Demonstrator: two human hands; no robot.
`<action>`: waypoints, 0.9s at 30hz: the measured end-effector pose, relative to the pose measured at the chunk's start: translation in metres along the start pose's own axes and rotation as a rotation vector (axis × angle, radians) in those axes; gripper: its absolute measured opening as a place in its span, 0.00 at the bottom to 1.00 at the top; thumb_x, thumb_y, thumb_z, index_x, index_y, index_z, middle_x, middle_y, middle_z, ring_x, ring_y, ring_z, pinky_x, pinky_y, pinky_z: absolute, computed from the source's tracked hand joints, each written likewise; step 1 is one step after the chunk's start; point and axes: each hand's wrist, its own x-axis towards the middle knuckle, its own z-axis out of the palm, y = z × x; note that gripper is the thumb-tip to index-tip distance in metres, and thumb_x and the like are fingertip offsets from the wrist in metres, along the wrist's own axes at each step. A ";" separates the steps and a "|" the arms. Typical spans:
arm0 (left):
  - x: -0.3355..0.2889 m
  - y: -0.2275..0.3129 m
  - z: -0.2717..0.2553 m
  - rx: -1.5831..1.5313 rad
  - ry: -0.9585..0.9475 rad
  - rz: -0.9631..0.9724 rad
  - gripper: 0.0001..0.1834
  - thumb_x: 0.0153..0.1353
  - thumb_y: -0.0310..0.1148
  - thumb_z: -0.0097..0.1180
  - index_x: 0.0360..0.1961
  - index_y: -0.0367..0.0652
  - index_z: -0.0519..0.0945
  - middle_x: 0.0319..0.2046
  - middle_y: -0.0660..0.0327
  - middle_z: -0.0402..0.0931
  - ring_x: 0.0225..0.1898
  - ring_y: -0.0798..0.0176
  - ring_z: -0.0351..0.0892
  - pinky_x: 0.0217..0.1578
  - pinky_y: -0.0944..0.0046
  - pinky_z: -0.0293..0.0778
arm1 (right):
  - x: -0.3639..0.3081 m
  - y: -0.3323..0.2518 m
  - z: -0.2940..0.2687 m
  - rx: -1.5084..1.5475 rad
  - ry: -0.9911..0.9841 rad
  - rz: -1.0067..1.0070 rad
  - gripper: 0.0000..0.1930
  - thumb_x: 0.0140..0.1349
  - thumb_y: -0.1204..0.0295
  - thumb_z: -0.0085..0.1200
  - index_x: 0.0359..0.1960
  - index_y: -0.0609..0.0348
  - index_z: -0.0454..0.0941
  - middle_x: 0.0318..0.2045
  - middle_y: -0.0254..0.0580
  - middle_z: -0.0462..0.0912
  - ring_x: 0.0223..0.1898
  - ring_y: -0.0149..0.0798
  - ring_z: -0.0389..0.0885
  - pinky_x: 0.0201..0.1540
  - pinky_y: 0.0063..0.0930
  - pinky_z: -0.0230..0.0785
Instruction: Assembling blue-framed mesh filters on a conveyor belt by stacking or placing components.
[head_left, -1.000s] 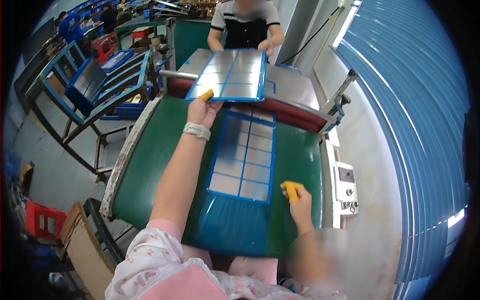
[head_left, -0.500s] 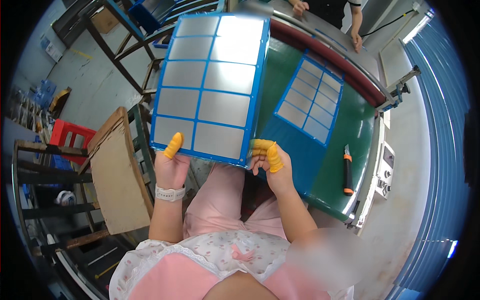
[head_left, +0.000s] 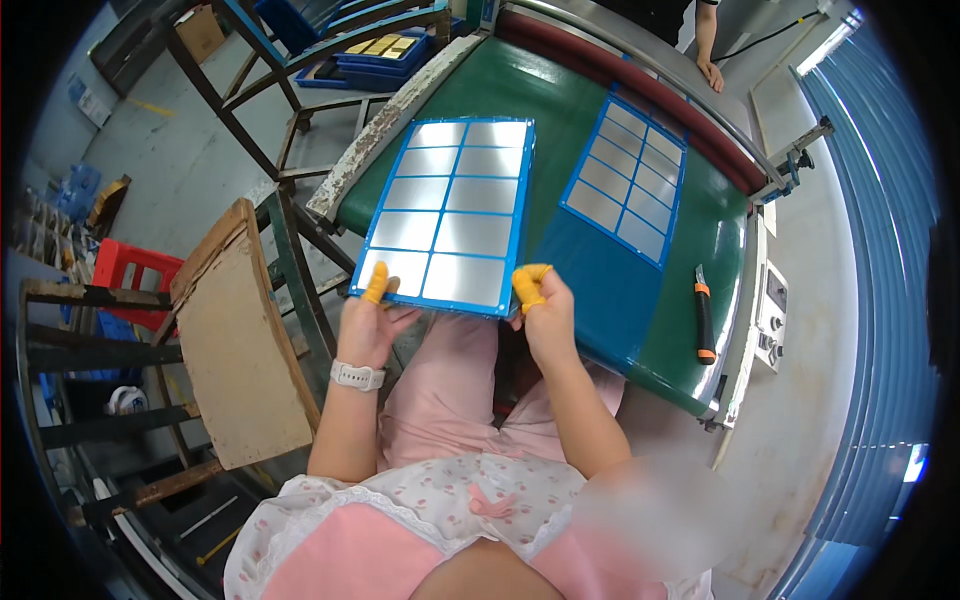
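Both my hands hold a blue-edged panel (head_left: 441, 211) with two columns of silver rectangles, over the near left part of the green conveyor belt (head_left: 705, 310). My left hand (head_left: 367, 325) grips its near left corner, with a yellow-covered thumb on top and fingers underneath. At the near right corner, my right hand (head_left: 546, 308) pinches the edge between yellow-covered digits. The panel looks thick at its right side; whether it is a stack, I cannot tell. A similar blue-and-silver sheet (head_left: 627, 180) lies flat on the belt to the right, its far end at the red roller.
A black-and-orange utility knife (head_left: 704, 316) lies near the belt's right edge. The red roller (head_left: 640, 95) spans the far end, with a co-worker's hand (head_left: 711, 76) beyond. A wooden board (head_left: 245, 350) leans on metal racks at left. Blue trays (head_left: 383, 62) hold gold-coloured pieces.
The panel has lowered and tipped away from me, its far end now over the belt. My left hand shifted slightly right. One of the co-worker's hands has left view.
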 end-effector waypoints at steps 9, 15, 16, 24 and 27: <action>-0.044 0.040 0.076 0.881 -0.175 0.887 0.18 0.53 0.30 0.51 0.45 0.35 0.67 0.42 0.58 0.67 0.43 0.67 0.67 0.43 0.69 0.65 | 0.041 -0.127 0.030 -0.220 -0.231 -0.224 0.03 0.54 0.75 0.46 0.26 0.61 0.68 0.17 0.31 0.68 0.17 0.22 0.62 0.18 0.16 0.54; -0.036 0.067 0.122 0.803 -0.212 0.572 0.22 0.57 0.38 0.46 0.51 0.39 0.63 0.47 0.60 0.64 0.46 0.66 0.66 0.37 0.70 0.69 | 0.058 -0.125 0.069 -0.360 -0.613 -0.391 0.05 0.55 0.73 0.47 0.26 0.60 0.67 0.18 0.27 0.66 0.19 0.20 0.61 0.19 0.14 0.53; -0.033 0.069 0.119 0.758 -0.217 0.550 0.23 0.56 0.38 0.47 0.52 0.40 0.61 0.47 0.60 0.64 0.47 0.67 0.65 0.36 0.71 0.69 | 0.057 -0.118 0.072 -0.354 -0.650 -0.385 0.05 0.56 0.73 0.46 0.27 0.61 0.67 0.18 0.28 0.66 0.19 0.20 0.63 0.19 0.14 0.54; -0.012 0.056 0.108 0.614 -0.168 0.545 0.33 0.50 0.31 0.55 0.56 0.42 0.54 0.49 0.57 0.60 0.46 0.65 0.65 0.33 0.72 0.70 | 0.044 -0.094 0.072 -0.017 -0.646 -0.182 0.09 0.57 0.68 0.44 0.28 0.61 0.67 0.19 0.32 0.67 0.17 0.23 0.65 0.18 0.14 0.58; 0.000 0.049 0.107 0.675 -0.228 0.743 0.32 0.49 0.30 0.56 0.55 0.44 0.58 0.49 0.59 0.59 0.48 0.65 0.63 0.38 0.71 0.68 | 0.037 -0.108 0.066 -0.116 -0.566 -0.141 0.14 0.58 0.63 0.43 0.23 0.62 0.68 0.16 0.32 0.67 0.14 0.24 0.65 0.16 0.15 0.58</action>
